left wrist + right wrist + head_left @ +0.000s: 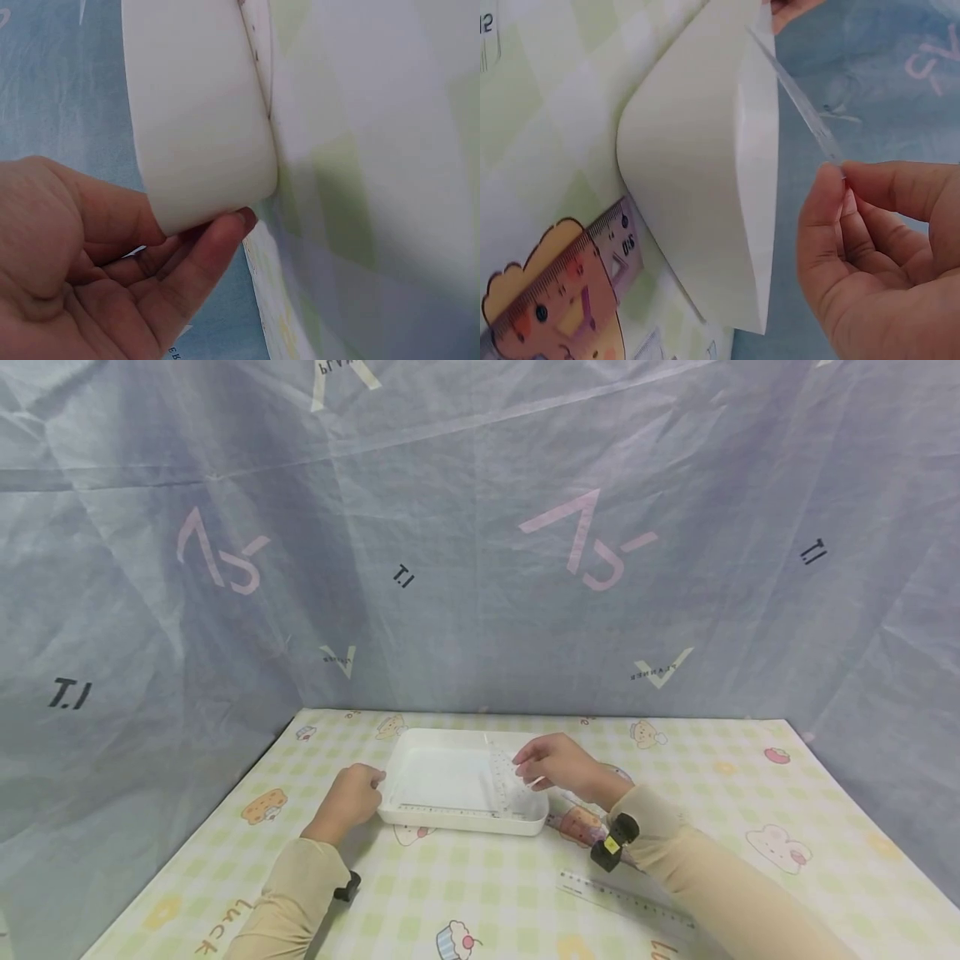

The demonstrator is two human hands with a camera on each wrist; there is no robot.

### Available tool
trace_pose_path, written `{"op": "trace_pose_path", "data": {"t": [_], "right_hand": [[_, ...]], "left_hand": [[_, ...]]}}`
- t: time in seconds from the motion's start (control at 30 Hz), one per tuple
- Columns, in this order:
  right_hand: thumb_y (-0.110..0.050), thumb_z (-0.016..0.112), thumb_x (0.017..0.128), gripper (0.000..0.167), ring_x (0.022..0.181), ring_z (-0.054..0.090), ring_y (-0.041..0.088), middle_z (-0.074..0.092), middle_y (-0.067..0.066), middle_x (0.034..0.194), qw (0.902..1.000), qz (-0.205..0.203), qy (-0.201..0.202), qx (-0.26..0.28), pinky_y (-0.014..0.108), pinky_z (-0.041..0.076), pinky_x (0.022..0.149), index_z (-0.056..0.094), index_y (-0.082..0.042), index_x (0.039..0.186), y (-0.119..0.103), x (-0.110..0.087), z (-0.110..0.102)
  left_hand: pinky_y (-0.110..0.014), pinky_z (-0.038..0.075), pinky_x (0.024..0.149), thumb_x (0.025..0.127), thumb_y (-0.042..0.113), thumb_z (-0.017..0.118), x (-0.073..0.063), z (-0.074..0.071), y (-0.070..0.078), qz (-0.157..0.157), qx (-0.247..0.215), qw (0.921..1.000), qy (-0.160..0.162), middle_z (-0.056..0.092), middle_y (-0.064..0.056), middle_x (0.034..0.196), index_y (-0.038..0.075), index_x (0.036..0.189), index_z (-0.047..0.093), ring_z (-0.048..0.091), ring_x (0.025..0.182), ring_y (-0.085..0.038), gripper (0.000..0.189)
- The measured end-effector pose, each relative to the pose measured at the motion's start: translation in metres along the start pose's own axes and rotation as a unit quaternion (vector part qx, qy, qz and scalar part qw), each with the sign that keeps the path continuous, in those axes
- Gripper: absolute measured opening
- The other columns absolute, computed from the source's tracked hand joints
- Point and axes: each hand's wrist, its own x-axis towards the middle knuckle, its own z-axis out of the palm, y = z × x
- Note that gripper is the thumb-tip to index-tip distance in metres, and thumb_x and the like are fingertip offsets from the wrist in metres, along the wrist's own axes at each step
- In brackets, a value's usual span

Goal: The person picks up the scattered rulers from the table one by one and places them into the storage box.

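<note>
A shallow white tray (pixel 438 822) sits on the tablecloth. My left hand (pixel 357 792) grips its left end, thumb at the rim and fingers against the end wall (pixel 202 150). Over the tray's right part, my right hand (pixel 558 766) pinches a clear set square (pixel 501 772) between thumb and index finger. In the right wrist view the set square (pixel 810 112) appears nearly edge-on, tilted above the rim. Along the tray's front inner side lies a clear ruler (pixel 442 811).
Another clear ruler (pixel 626 902) lies in front of the tray, partly by the right sleeve. A purple-tinted, clear measuring piece (pixel 570 277) with cut-outs rests on the tablecloth right of the tray. A grey-blue cloth (pixel 450 635) hangs behind the table.
</note>
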Motion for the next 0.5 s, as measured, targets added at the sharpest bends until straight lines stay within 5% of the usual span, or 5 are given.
{"op": "trace_pose_path", "data": {"t": [0.5], "right_hand": [[0.002, 0.067, 0.088, 0.012, 0.076, 0.068, 0.019, 0.070, 0.011, 0.087, 0.9993, 0.010, 0.035, -0.002, 0.035, 0.062, 0.070, 0.070, 0.002, 0.100, 0.005, 0.014, 0.025]], "left_hand": [[-0.029, 0.043, 0.053, 0.083, -0.010, 0.054, 0.000, 0.000, 0.001, -0.003, -0.012, 0.9999, -0.003, 0.062, -0.023, 0.130, -0.010, 0.122, 0.064, 0.051, 0.066, -0.020, 0.040]]}}
